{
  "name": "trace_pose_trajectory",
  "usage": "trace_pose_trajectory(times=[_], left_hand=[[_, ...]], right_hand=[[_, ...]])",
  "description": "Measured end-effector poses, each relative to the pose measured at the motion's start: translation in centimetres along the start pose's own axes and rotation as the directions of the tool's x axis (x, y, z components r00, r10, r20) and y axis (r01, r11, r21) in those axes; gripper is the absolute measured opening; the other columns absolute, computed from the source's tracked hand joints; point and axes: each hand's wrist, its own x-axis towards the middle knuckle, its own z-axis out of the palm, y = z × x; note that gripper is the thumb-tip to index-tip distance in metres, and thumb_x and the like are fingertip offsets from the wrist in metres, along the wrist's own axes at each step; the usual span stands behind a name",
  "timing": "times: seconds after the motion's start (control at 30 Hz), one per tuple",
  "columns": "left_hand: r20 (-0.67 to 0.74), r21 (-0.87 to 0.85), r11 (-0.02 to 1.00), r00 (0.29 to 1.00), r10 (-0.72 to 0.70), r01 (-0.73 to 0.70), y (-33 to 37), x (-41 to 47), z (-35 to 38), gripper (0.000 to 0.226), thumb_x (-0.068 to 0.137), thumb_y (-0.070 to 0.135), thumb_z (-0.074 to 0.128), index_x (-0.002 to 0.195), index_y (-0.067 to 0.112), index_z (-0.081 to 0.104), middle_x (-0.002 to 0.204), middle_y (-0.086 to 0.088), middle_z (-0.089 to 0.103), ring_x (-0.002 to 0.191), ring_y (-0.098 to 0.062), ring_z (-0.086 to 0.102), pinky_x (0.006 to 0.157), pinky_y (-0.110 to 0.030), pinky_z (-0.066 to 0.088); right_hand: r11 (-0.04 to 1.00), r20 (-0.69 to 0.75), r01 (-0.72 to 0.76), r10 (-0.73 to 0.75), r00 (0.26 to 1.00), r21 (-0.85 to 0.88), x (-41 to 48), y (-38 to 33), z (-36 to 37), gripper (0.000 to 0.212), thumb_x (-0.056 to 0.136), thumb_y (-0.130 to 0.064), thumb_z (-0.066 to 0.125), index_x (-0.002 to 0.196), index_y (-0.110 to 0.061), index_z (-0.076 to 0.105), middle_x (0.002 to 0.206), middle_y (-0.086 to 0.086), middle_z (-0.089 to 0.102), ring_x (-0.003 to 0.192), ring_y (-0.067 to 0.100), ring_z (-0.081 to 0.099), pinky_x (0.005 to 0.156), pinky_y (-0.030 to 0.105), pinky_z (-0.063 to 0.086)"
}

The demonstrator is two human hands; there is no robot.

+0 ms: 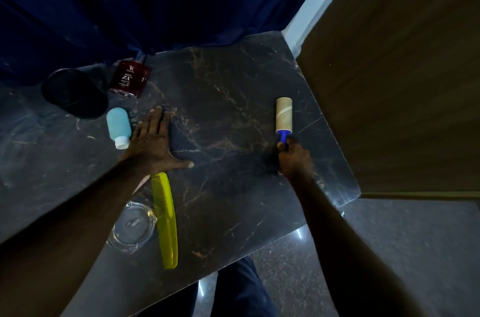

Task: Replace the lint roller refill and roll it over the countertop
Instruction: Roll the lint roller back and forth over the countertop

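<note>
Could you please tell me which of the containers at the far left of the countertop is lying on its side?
The light blue bottle with the white cap, beside the left hand. The dark red jar and black cup both stand upright.

The countertop (233, 98) is dark stone with thin gold lines. Near its back left part stand a black cup (74, 93) and a red bottle (130, 79). A small blue bottle (119, 126) lies on its side just in front of them. Near the front edge lie a yellow comb (166, 220) and a clear glass dish (132, 226), touching. A brown roller (284, 115) rests near the right edge. A left hand (153, 142) lies flat on the stone.
</note>
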Motion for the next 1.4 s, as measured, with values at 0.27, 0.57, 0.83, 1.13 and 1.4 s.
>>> trace_pose_trajectory(times=[0.27, 0.57, 0.83, 1.13, 1.4], left_hand=[[0.007, 0.0, 1.0, 1.0, 0.011, -0.011, -0.1, 0.1, 0.1, 0.161, 0.049, 0.099, 0.065, 0.165, 0.018, -0.011, 0.175, -0.006, -0.013, 0.162, -0.028, -0.006, 0.13, -0.048, 0.005], [-0.018, -0.032, 0.999, 1.0, -0.025, 0.024, 0.0, -0.1, 0.1, 0.162, 0.041, 0.101, 0.059, 0.166, 0.019, -0.004, 0.175, -0.005, -0.008, 0.162, -0.028, -0.001, 0.13, -0.049, 0.01], [-0.017, -0.056, 0.998, 1.0, 0.001, -0.002, -0.3, -0.3, 0.2, 0.157, 0.051, 0.094, 0.069, 0.165, 0.019, -0.009, 0.174, -0.004, -0.016, 0.162, -0.027, -0.009, 0.131, -0.047, 0.003], [0.003, -0.1, 0.995, 1.0, 0.003, -0.003, -0.3, -0.7, -0.6, 0.154, 0.058, 0.08, 0.081, 0.165, 0.018, -0.01, 0.174, -0.007, -0.017, 0.161, -0.028, -0.013, 0.131, -0.049, 0.001], [0.003, -0.091, 0.996, 1.0, 0.003, -0.002, -0.5, -0.7, -0.2, 0.154, 0.058, 0.083, 0.079, 0.166, 0.015, -0.008, 0.174, -0.009, -0.015, 0.161, -0.028, -0.011, 0.131, -0.05, 0.001]], right_hand=[[0.999, 0.0, -0.033, 0.033, 0.999, 0.033, 0.0, 0.6, -0.5, 0.042, 0.103, -0.035, 0.047, 0.14, -0.016, 0.049, 0.123, 0.016, 0.064, 0.113, 0.033, 0.062, 0.093, 0.043, 0.048], [0.988, 0.077, 0.111, -0.103, 0.992, -0.112, -0.6, -1.7, 1.2, 0.048, 0.104, -0.036, 0.044, 0.147, -0.015, 0.042, 0.132, 0.02, 0.058, 0.12, 0.036, 0.057, 0.101, 0.048, 0.045], [0.932, 0.165, 0.294, -0.262, 0.951, -0.211, -3.5, -6.2, 4.9, 0.044, 0.104, -0.039, 0.04, 0.142, -0.016, 0.045, 0.12, 0.022, 0.064, 0.108, 0.038, 0.063, 0.091, 0.045, 0.048], [0.84, 0.286, 0.493, -0.426, 0.858, -0.226, -6.7, -9.6, 8.6, 0.045, 0.105, -0.034, 0.041, 0.141, -0.008, 0.047, 0.121, 0.024, 0.065, 0.109, 0.04, 0.062, 0.096, 0.047, 0.047], [0.825, 0.333, 0.519, -0.437, 0.836, -0.222, -7.5, -10.2, 9.7, 0.049, 0.104, -0.039, 0.042, 0.144, -0.011, 0.044, 0.127, 0.02, 0.062, 0.112, 0.034, 0.062, 0.095, 0.042, 0.047]])
